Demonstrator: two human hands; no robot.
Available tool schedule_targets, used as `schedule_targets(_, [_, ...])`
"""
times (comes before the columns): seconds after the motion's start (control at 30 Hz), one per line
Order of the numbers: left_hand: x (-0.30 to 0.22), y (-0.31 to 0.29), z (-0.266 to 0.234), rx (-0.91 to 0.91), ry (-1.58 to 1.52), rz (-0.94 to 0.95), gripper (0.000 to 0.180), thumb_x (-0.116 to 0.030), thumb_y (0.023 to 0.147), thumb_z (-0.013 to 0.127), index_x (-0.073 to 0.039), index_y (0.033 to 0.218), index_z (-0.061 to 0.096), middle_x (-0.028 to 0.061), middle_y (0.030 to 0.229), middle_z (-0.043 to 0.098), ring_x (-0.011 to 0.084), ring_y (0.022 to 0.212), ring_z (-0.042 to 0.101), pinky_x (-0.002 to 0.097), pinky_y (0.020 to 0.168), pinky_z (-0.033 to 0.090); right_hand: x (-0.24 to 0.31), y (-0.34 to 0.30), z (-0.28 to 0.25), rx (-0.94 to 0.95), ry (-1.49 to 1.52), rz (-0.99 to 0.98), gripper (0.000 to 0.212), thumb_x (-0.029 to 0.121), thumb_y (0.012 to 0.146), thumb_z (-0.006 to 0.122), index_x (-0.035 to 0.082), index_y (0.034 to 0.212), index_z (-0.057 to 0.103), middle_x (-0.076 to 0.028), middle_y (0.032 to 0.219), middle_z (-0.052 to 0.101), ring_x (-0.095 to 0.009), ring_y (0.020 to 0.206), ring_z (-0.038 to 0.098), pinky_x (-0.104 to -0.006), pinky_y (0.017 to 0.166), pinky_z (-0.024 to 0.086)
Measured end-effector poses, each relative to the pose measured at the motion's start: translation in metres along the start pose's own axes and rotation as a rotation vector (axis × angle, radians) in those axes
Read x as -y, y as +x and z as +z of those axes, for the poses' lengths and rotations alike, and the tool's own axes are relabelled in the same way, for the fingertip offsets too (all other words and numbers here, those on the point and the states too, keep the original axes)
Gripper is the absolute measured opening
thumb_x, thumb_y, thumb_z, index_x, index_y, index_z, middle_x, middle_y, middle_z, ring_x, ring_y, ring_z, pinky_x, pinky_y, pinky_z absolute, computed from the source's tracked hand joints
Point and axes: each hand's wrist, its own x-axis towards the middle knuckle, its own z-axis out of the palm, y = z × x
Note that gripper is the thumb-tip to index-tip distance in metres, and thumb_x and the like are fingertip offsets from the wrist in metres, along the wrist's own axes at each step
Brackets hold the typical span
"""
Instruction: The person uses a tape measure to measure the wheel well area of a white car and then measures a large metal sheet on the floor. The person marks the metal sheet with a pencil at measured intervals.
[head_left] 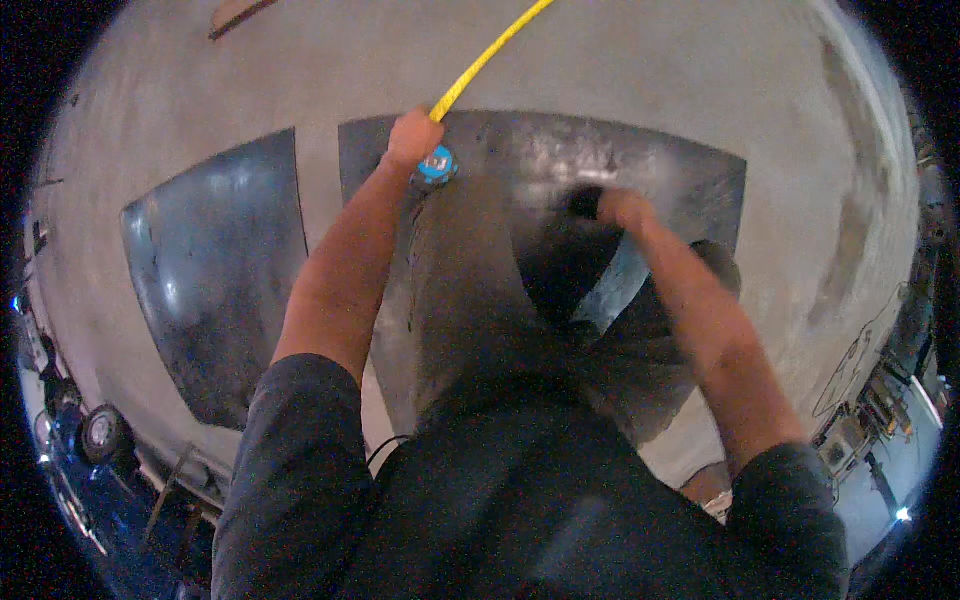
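My left hand (415, 138) is closed around a tape measure, and the round blue-and-dark case (436, 165) shows just below my fingers. From that hand the yellow blade (487, 58) runs out far and to the right, bending at the top edge. My right hand (624, 208) is over the right part of a large dark metal sheet (480, 150). Motion smears its fingers. A black patch (587, 202) lies beside the fingertips; whether it is a held thing or a shadow I cannot tell. A pale curved strip (615, 285) shows beneath my right forearm.
A second dark sheet (215, 260) lies on the concrete floor (320, 60) to the left, with a narrow gap between the two. At the far left lies a brown piece (238, 14). A blue vehicle with a wheel (103, 432) stands lower left. Assorted equipment (860, 430) lines the right.
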Motion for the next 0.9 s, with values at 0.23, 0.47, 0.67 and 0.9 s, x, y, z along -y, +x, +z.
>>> schedule_targets(0.23, [0.032,0.021,0.019,-0.075,0.0,-0.023,0.031,-0.023,0.081,0.055,-0.003,0.104,0.063,0.0236,0.102,0.065,0.0436,0.098,0.062,0.051,0.086,0.049,-0.016,-0.08,-0.233,-0.316,0.794,0.201,0.03,0.025,0.088,0.055,0.002,0.104,0.063,-0.009,0.085,0.067,-0.023,0.073,0.062,-0.036,0.067,0.049])
schedule_targets(0.47, [0.022,0.019,0.011,-0.028,0.075,-0.028,0.032,-0.024,0.083,0.052,-0.001,0.102,0.063,0.0249,0.102,0.065,0.0439,0.097,0.061,0.0513,0.085,0.049,-0.051,-0.315,-0.184,-0.881,1.498,0.659,0.037,0.017,0.091,0.056,-0.001,0.124,0.054,-0.006,0.093,0.062,-0.013,0.082,0.058,-0.0271,0.073,0.046])
schedule_targets(0.67, [0.071,0.06,0.039,-0.027,0.326,0.286,0.032,-0.024,0.085,0.048,0.0,0.098,0.064,0.0253,0.097,0.065,0.045,0.091,0.062,0.0517,0.081,0.049,0.004,-0.464,-0.063,-0.746,0.984,0.98,0.038,0.02,0.094,0.053,0.002,0.127,0.053,-0.01,0.114,0.063,-0.022,0.103,0.059,-0.0296,0.09,0.046])
schedule_targets(0.9, [0.081,0.089,0.064,0.036,0.306,0.401,0.034,-0.026,0.086,0.047,0.0,0.099,0.065,0.0254,0.096,0.065,0.0435,0.092,0.062,0.0518,0.08,0.049,0.094,-0.579,-0.022,-0.97,1.056,1.032,0.037,0.02,0.095,0.05,0.001,0.127,0.053,-0.011,0.118,0.06,-0.022,0.107,0.057,-0.0305,0.091,0.045])
